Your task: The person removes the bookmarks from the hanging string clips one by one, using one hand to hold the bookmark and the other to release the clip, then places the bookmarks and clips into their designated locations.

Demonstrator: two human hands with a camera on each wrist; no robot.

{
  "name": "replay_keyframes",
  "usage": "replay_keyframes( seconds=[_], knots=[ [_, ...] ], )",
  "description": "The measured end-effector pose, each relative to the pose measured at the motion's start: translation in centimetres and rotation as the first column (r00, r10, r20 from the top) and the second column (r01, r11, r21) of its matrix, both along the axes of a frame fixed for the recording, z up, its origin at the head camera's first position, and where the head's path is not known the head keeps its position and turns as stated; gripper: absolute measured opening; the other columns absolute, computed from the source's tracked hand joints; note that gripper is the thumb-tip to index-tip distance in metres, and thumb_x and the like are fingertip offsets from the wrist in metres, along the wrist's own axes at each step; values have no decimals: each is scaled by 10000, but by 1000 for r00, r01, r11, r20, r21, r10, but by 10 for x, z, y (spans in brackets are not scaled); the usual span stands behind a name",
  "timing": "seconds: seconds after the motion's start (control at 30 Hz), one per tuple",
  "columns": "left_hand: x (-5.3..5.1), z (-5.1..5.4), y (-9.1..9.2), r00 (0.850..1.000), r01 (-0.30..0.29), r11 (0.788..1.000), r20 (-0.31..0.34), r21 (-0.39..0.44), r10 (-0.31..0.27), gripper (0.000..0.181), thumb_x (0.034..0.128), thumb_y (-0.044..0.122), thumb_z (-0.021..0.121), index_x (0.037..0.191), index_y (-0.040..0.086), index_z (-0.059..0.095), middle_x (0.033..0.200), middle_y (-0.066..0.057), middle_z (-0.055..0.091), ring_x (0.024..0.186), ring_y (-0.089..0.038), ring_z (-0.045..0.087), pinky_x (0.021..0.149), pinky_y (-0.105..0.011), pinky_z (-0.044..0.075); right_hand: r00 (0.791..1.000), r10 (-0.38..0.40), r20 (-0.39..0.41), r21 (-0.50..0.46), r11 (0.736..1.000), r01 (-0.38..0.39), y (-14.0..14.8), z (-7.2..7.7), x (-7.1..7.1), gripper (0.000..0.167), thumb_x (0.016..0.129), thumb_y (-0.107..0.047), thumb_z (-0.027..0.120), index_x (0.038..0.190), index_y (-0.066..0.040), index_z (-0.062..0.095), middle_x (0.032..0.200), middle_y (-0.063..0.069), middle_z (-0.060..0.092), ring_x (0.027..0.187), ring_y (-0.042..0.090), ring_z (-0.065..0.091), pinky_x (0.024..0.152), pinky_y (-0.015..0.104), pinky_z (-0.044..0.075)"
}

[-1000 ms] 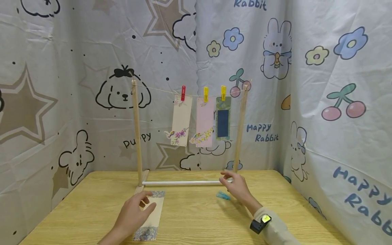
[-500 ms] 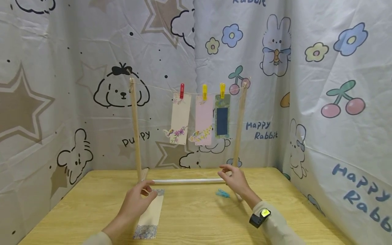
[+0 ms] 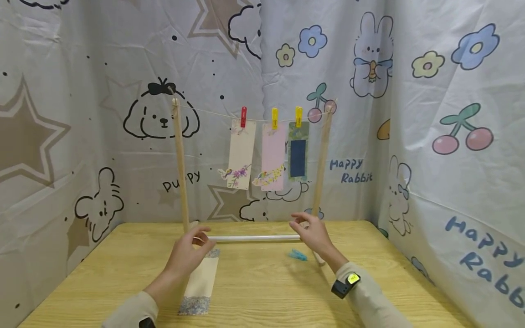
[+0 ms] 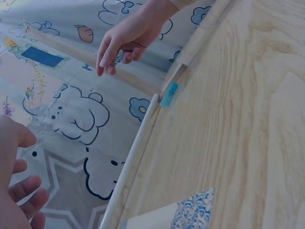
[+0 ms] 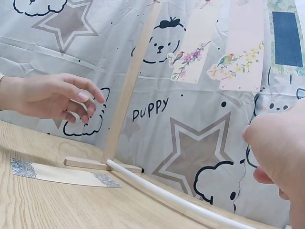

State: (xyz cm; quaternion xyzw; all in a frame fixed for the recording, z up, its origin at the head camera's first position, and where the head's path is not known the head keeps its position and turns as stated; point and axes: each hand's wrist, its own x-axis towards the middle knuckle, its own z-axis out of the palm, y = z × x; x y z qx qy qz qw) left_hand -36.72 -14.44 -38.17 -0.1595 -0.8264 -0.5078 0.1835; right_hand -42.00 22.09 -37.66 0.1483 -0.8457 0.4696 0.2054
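My left hand (image 3: pixel 186 253) hovers above the far end of a cream bookmark (image 3: pixel 201 280) with blue patterned ends, which lies on the table. Its fingers are loosely bent around nothing. On the other side, my right hand (image 3: pixel 315 234) is held in the air before the right post, also with nothing in it. Just below that hand a blue clothespin (image 3: pixel 297 254) rests on the table. Three bookmarks hang from a string: a cream one (image 3: pixel 239 152) under a red clothespin (image 3: pixel 244 117), a pink one (image 3: pixel 273 148) and a green-and-navy one (image 3: pixel 297 157) under yellow clothespins.
Two wooden posts, left (image 3: pixel 179 164) and right (image 3: pixel 322 168), carry the string. A white bar (image 3: pixel 256 238) joins their feet low over the wooden table (image 3: pixel 254 282). Printed curtains (image 3: pixel 135 182) enclose the back and sides.
My left hand has moved forward and up, uncovering more of the cream bookmark on the table. The right hand has barely moved. The head view has tilted slightly down.
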Motion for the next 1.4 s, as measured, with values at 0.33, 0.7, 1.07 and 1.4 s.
replay_keyframes(
  seconds=[0.33, 0.7, 1.07, 1.4],
  knots=[
    [-11, 10, 4, 1000, 7, 999, -7, 35, -7, 347, 976, 138, 741, 1298, 49, 646, 1039, -80, 625, 984, -263, 620, 738, -363, 510, 999, -3, -35, -3, 1000, 3, 0, 9, 0, 296, 1002, -165, 711, 1273, -45, 705, 1046, 86, 673, 572, 204, 595, 562, 281, 535],
    [-18, 23, 7, 999, 10, 996, 40, 92, -13, 338, 990, 137, 720, 1301, 40, 631, 1105, -114, 625, 1047, -292, 598, 801, -350, 500, 997, 29, -75, -24, 999, -31, 1, 25, -1, 314, 994, -147, 717, 1280, -18, 697, 1007, 100, 670, 611, 184, 617, 559, 279, 537],
    [-34, 25, 11, 998, 17, 995, 50, 102, -22, 382, 994, 207, 723, 1325, 51, 613, 1160, -122, 627, 1094, -296, 579, 864, -376, 476, 994, 46, -95, -33, 998, -49, 4, 33, -5, 326, 1006, -170, 707, 1299, -29, 685, 1037, 112, 674, 650, 317, 645, 567, 275, 522],
    [-43, 40, 13, 996, 26, 990, 78, 140, -37, 411, 1009, 228, 704, 1372, 77, 584, 1207, -131, 606, 1131, -300, 565, 874, -392, 479, 992, 63, -109, -52, 996, -69, -3, 52, -5, 331, 1014, -163, 699, 1310, -17, 676, 1076, 159, 666, 669, 191, 667, 605, 319, 566]
  ],
)
